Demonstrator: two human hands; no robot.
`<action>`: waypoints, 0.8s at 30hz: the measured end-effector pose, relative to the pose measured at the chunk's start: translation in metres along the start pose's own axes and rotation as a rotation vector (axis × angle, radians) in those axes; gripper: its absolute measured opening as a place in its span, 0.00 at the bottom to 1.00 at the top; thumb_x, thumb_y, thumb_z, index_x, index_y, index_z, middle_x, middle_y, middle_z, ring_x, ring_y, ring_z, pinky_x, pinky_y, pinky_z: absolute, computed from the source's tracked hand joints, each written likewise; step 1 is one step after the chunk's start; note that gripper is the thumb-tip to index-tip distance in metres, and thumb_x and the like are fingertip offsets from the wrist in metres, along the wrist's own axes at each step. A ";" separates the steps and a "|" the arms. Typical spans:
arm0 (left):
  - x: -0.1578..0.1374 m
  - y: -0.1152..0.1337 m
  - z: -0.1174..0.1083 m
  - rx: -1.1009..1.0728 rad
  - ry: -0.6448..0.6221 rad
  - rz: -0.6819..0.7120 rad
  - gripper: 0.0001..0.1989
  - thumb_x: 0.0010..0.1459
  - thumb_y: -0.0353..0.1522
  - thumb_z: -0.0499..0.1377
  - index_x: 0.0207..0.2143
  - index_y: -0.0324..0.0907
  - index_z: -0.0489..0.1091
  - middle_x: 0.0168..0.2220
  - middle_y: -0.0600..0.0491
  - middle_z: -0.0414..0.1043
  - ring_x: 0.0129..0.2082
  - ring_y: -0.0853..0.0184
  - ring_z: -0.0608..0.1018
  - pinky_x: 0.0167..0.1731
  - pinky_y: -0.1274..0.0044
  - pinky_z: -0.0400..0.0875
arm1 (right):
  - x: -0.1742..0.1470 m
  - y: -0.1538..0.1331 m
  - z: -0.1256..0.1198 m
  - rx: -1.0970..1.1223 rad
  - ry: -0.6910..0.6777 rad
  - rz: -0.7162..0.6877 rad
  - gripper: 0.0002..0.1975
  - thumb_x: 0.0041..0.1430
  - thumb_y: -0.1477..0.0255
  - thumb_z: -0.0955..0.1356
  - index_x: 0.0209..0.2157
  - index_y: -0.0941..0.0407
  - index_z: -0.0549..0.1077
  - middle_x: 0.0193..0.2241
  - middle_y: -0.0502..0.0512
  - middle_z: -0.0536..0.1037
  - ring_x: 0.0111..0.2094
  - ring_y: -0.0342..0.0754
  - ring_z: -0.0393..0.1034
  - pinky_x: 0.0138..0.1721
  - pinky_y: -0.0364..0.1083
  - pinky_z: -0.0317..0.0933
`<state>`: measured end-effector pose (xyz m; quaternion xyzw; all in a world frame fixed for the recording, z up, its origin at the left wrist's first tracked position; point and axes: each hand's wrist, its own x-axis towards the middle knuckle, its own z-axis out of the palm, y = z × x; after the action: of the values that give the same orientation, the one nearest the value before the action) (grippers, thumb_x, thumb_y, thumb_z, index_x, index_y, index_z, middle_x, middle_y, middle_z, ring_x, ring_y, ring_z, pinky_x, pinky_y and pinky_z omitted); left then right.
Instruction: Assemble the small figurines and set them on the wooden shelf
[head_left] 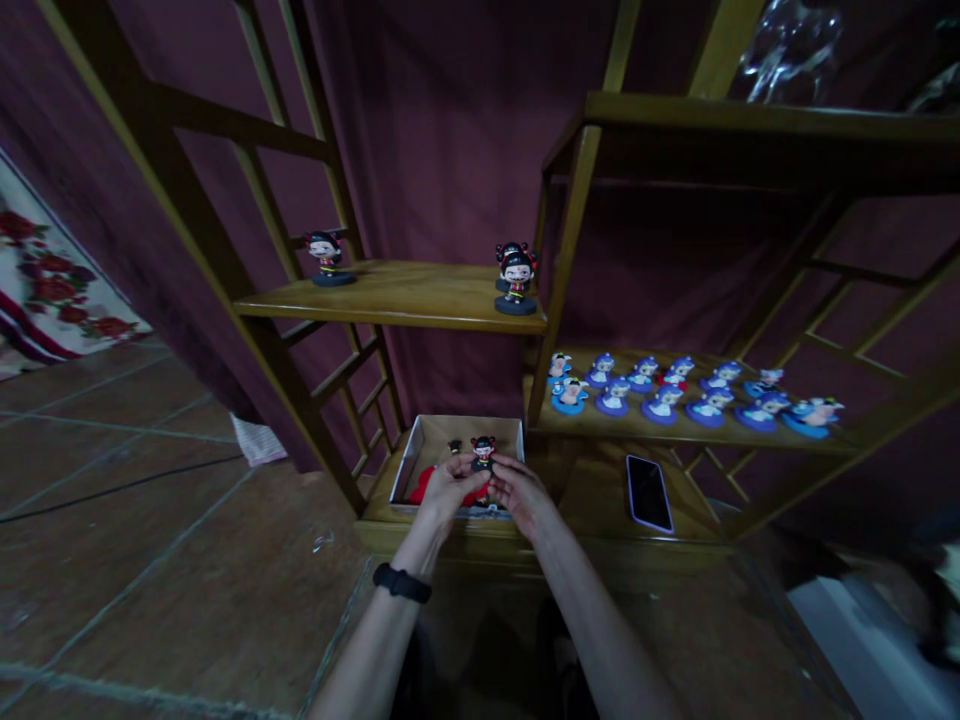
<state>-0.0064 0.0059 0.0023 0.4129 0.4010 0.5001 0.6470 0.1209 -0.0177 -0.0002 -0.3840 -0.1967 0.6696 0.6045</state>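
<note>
Watching remotely, I see the left hand and right hand grasping the bun-haired figurine above the open box; fingertips slipping off its small base could drop it.

- I take this for a display corner, in a home or small shop; I cannot tell which.
- Before me stands an open wooden display shelf, with rows of toy figurines and a clear ornament up high.
- Behind it I see a purplish curtain.
- My floor is brown, with pale joint lines.
</note>
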 end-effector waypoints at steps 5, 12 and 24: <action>-0.009 0.003 0.003 0.028 0.004 0.057 0.23 0.32 0.31 0.70 0.33 0.37 0.66 0.26 0.55 0.73 0.26 0.72 0.74 0.30 0.79 0.67 | -0.010 0.000 0.002 -0.001 -0.024 -0.010 0.16 0.37 0.71 0.74 0.33 0.56 0.74 0.25 0.51 0.78 0.24 0.40 0.69 0.27 0.40 0.63; -0.027 0.007 0.002 0.194 0.057 0.164 0.23 0.31 0.32 0.69 0.32 0.37 0.65 0.26 0.55 0.71 0.26 0.72 0.73 0.29 0.78 0.67 | -0.027 0.004 0.008 0.012 -0.026 -0.021 0.14 0.39 0.73 0.74 0.32 0.56 0.74 0.28 0.51 0.78 0.28 0.42 0.71 0.31 0.41 0.64; -0.082 -0.025 -0.007 0.309 0.029 0.147 0.18 0.37 0.34 0.66 0.33 0.37 0.67 0.27 0.55 0.72 0.28 0.69 0.73 0.32 0.77 0.67 | -0.077 0.035 -0.019 -0.001 -0.022 0.038 0.15 0.39 0.72 0.73 0.33 0.56 0.74 0.29 0.53 0.79 0.30 0.43 0.72 0.35 0.44 0.65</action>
<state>-0.0194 -0.0778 -0.0144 0.5283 0.4510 0.4843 0.5319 0.1099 -0.1023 -0.0164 -0.3804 -0.1963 0.6852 0.5893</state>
